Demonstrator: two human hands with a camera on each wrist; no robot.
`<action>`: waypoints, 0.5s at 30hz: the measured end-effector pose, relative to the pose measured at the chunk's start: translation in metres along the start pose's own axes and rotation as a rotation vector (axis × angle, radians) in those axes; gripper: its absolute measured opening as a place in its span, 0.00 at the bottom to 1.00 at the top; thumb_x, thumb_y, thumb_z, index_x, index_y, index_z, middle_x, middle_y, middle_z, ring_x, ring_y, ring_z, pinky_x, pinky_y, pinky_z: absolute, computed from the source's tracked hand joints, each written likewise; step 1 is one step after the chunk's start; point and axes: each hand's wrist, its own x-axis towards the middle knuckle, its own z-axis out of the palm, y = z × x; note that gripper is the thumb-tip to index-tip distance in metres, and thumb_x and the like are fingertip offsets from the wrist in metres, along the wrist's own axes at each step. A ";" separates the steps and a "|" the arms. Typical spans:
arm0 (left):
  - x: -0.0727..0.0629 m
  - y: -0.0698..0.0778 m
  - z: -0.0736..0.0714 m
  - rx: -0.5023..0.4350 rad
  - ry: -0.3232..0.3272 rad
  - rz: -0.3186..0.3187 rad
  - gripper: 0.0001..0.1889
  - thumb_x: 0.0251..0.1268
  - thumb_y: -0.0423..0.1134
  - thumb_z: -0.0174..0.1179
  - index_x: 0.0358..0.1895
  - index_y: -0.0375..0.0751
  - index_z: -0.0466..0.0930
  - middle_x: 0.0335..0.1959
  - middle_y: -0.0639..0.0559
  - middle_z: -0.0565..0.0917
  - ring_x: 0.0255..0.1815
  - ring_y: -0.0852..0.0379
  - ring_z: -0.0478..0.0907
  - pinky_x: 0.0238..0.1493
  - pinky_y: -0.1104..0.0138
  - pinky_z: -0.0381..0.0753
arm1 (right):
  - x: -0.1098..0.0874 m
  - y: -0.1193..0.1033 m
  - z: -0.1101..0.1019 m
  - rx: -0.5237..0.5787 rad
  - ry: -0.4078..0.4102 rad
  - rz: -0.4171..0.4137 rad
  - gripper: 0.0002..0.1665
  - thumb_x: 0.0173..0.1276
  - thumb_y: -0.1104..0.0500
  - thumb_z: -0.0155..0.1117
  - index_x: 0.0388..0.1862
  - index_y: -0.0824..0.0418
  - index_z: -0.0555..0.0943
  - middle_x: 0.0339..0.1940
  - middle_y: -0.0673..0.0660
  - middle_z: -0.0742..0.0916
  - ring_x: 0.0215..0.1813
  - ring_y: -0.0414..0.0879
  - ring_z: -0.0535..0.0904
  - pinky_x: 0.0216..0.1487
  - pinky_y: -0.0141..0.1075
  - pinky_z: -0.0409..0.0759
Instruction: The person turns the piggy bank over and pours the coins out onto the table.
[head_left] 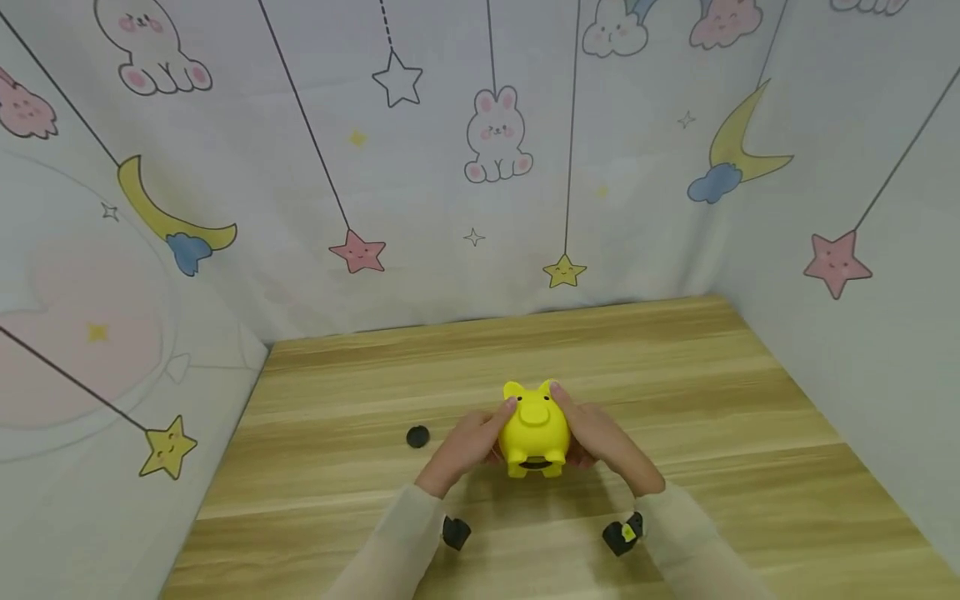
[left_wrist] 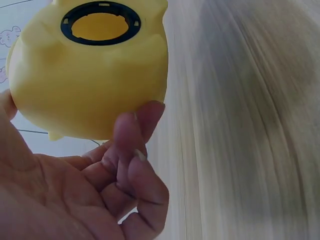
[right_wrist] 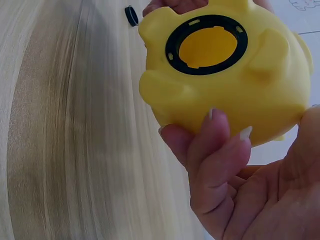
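Note:
Between both hands is a yellow piggy bank [head_left: 536, 429], its snout toward the head camera. My left hand [head_left: 468, 443] grips one side and my right hand [head_left: 600, 435] the other, thumbs near the ears. Both wrist views show its underside, where a black ring [right_wrist: 172, 54] surrounds an uncovered round hole [right_wrist: 208, 46]. In the left wrist view, fingers [left_wrist: 145, 182] curl below the yellow body [left_wrist: 90, 85]. A small round black cap [head_left: 417, 436] lies on the table, left of my left hand.
The wood-grain table [head_left: 337, 375] meets a white curtain [head_left: 420, 208] at the back, printed with stars, moons and rabbits. Similar printed cloth hangs at the left and right sides. A black wrist device [head_left: 455, 532] sits at the left cuff, another device [head_left: 622, 534] at the right.

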 end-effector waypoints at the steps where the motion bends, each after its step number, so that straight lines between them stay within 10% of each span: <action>1: 0.000 0.000 0.000 0.010 0.003 -0.007 0.39 0.69 0.74 0.40 0.39 0.38 0.82 0.27 0.47 0.81 0.31 0.42 0.80 0.36 0.51 0.82 | 0.000 -0.001 0.000 -0.008 0.002 0.013 0.53 0.67 0.19 0.31 0.22 0.63 0.81 0.14 0.59 0.82 0.15 0.52 0.78 0.21 0.47 0.82; 8: -0.001 -0.001 -0.001 0.027 -0.007 0.025 0.39 0.70 0.72 0.42 0.51 0.35 0.78 0.28 0.45 0.82 0.30 0.41 0.81 0.36 0.49 0.82 | -0.003 -0.001 -0.004 0.038 -0.045 -0.028 0.50 0.71 0.23 0.33 0.28 0.65 0.81 0.16 0.60 0.83 0.19 0.58 0.81 0.20 0.44 0.81; 15: -0.003 -0.008 -0.007 -0.064 -0.065 0.061 0.43 0.66 0.63 0.60 0.79 0.51 0.54 0.50 0.43 0.78 0.40 0.44 0.82 0.45 0.51 0.82 | -0.004 0.011 -0.018 0.181 -0.138 -0.142 0.41 0.75 0.41 0.56 0.74 0.66 0.61 0.44 0.64 0.82 0.39 0.69 0.81 0.26 0.46 0.85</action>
